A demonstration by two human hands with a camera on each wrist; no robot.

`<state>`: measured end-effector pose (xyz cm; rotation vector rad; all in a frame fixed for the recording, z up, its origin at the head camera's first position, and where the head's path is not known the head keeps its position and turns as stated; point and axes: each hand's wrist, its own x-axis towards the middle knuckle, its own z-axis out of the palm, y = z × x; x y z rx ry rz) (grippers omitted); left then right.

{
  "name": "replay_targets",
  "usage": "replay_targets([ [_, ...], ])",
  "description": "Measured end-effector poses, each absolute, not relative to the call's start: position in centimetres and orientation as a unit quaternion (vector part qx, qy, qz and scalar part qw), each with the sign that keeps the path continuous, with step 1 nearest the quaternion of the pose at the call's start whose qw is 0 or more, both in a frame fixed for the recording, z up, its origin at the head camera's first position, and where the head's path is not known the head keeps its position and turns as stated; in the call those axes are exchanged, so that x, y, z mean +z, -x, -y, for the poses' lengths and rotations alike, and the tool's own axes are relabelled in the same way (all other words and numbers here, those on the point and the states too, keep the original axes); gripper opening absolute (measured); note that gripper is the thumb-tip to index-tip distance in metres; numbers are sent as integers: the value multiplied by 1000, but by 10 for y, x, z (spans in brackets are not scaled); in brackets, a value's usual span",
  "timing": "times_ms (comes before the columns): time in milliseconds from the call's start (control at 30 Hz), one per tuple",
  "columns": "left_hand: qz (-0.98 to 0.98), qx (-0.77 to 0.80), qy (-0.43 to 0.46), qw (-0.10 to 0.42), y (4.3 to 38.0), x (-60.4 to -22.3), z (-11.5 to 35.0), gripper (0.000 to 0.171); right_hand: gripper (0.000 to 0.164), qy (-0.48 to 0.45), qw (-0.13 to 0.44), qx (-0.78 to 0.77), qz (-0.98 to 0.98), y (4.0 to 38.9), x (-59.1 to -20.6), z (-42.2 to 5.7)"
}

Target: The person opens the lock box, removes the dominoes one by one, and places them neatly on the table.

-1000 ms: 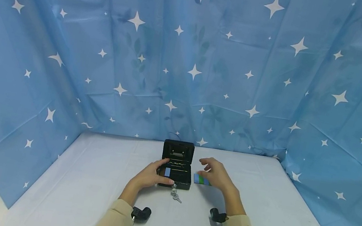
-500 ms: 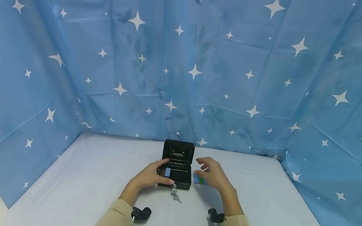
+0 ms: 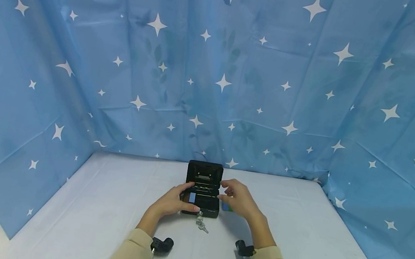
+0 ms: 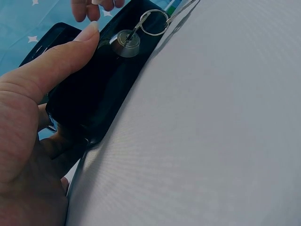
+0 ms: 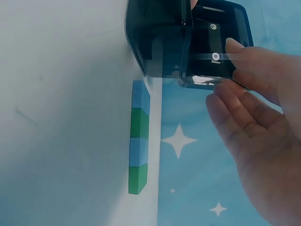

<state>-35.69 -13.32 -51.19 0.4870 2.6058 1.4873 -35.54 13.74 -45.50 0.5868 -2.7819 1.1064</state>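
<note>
A small black cash box [image 3: 207, 204] stands on the table with its lid [image 3: 204, 173] raised. A blue block [image 3: 192, 197] is visible inside, at the left. My left hand [image 3: 171, 200] holds the box's left side, thumb on the front near the lock [image 4: 126, 43]. A key sits in the lock, and a ring with more keys [image 3: 202, 226] hangs down from it. My right hand [image 3: 241, 200] hovers at the box's right edge, fingers loosely bent and holding nothing; whether a fingertip touches the lid is unclear. Under it lies a blue-and-green striped bar [image 5: 139, 136].
A white cloth covers the table [image 3: 91, 220]. Behind and at the sides hangs a blue curtain [image 3: 188, 52] with white stars. Each wrist wears a black camera, such as the right one [image 3: 244, 249].
My right hand has shifted left, from above the striped bar to the box's right edge, covering more of the bar. My left hand and the box have stayed put.
</note>
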Motion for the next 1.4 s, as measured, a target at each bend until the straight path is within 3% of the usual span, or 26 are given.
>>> replay_targets([
  [800,-863,477,-159,48,357,-509,135,101,47,-229,60,368,899,351,-455,-123],
  [1400,-861,478,-162,55,354,-508,134,99,48,-257,31,384,886,349,-458,-113],
])
